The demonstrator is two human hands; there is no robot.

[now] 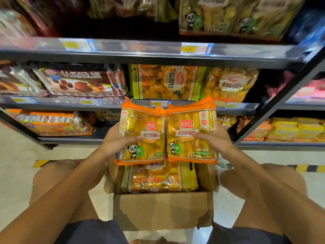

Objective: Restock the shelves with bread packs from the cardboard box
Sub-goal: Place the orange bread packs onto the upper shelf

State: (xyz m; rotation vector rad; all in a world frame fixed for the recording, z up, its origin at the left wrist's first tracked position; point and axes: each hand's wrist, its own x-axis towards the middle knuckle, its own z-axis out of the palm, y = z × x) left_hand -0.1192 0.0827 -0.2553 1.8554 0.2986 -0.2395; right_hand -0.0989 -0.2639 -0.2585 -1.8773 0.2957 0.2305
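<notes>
Now we grip one bread pack in each hand, left (pixel 117 138) and right (pixel 213 137), above the box (pixel 163 210); packs (pixel 142 136) look light, soft, crinkly, best held by the sides.

Dark metal shelving (pixel 158 55) is standing on a pale tiled floor (pixel 15 173), with yellow-and-black hazard tape (pixel 306 168) running along its base under dim store lighting.

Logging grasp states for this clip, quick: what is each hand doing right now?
Left hand: closed on the left orange bread pack.
Right hand: closed on the right orange bread pack.
</notes>
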